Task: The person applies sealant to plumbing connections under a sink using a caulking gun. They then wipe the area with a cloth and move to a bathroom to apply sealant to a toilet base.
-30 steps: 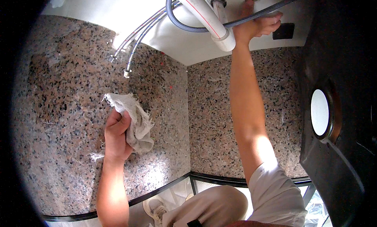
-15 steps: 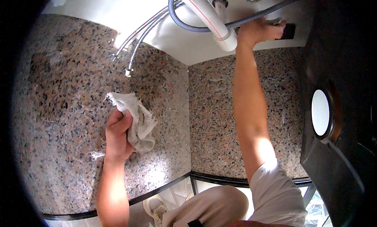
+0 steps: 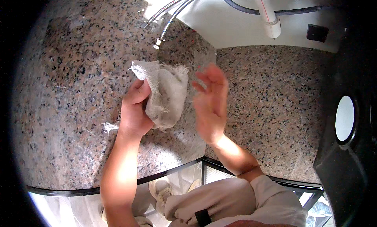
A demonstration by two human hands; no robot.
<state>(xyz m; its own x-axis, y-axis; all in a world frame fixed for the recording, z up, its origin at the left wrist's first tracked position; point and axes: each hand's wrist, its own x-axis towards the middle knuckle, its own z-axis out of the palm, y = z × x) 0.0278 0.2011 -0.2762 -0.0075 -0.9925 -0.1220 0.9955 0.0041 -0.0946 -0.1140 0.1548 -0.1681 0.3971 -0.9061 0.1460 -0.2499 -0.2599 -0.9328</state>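
The crumpled off-white rag [image 3: 163, 95] at the centre of the frame is coarse woven cloth, matt and frayed, with loose threads hanging at its edges, and the speckled pink-brown granite walls [image 3: 70, 82] filling the left and middle are polished stone with a soft sheen. At the upper middle, the thin braided hoses [image 3: 172, 7] look like bright, glossy metal, beside a smooth white plastic pipe [image 3: 269, 19] and a matt black rubbery hose [image 3: 251, 9]. The dark fixture [image 3: 349, 156] at the right edge is glossy and smooth.
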